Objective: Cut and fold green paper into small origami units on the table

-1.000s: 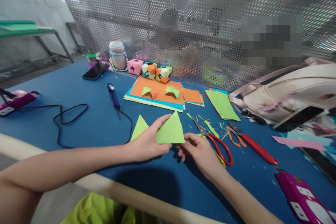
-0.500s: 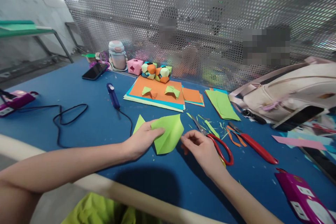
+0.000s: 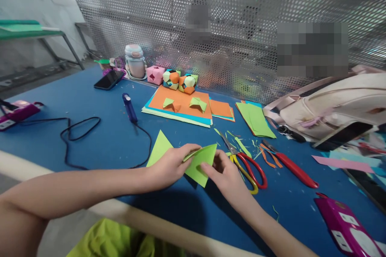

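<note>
Clamped between thumb and fingers of the left hand [image 3: 169,167] and right hand [image 3: 228,177], a light-green paper sheet [image 3: 197,172], apparently only partly folded, is held just over the blue tabletop [image 3: 111,144]. Beyond, two small folded pieces [image 3: 198,105] rest on orange paper [image 3: 187,94]; three seemingly finished paper models [image 3: 188,84] stand behind.

Bare hands [image 3: 170,166] here, slim fingers and all. My left arm's [image 3: 90,188] bare past the elbow, same with my right forearm [image 3: 265,219]. Only clothing on me in view is this loud yellow-green, loose fabric garment [image 3: 104,241] over my lap, super wrinkly, can't tell if it's pants or a top.
</note>
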A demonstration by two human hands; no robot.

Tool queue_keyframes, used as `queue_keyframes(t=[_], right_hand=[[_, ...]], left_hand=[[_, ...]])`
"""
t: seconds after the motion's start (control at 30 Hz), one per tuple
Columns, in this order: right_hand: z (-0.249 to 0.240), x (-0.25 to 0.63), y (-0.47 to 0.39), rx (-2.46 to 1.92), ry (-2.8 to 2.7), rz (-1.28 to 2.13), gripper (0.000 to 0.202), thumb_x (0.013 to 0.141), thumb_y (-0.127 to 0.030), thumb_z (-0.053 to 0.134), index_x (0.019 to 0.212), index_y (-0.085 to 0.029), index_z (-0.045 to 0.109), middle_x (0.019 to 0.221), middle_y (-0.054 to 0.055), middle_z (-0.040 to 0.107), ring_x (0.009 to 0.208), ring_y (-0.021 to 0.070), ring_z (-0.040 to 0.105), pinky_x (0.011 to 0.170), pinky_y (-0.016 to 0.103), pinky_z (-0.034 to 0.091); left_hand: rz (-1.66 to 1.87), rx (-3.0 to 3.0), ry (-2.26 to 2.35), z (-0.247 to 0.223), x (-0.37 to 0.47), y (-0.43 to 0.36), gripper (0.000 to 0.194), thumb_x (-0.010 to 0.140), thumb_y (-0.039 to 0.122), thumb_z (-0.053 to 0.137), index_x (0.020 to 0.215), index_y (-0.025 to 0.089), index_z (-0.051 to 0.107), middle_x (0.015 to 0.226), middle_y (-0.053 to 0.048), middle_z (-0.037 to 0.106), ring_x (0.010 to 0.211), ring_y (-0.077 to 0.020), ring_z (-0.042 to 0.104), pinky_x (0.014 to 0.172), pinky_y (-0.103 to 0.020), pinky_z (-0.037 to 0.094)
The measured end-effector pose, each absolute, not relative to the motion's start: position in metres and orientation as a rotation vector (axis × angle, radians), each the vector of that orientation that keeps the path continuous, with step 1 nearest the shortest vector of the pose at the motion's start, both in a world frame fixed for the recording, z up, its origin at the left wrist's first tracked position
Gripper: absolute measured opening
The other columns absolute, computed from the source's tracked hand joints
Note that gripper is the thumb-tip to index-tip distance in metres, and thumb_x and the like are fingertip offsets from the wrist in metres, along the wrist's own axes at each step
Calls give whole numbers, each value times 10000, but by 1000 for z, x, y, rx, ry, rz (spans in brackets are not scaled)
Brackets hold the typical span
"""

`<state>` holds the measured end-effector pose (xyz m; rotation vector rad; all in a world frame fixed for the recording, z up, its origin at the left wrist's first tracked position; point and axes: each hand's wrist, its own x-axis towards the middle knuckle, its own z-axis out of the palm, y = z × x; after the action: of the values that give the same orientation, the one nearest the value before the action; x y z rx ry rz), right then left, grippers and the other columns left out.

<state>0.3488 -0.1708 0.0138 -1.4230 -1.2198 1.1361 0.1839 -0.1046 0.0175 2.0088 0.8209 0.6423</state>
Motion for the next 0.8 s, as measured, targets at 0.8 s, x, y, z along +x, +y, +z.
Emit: queue_keyframes(t=[0.8], right_hand=[[-3,356,-168,-1601,-1353,820,346,755,-498,598,631,-201,470,550,-45,432,496,102,397,442,218,340]], left_hand=[[629,591,710,24,189,-98,190,852,70,489,945,86,653,797,-120,726,666,-177,695,666,-289,566]])
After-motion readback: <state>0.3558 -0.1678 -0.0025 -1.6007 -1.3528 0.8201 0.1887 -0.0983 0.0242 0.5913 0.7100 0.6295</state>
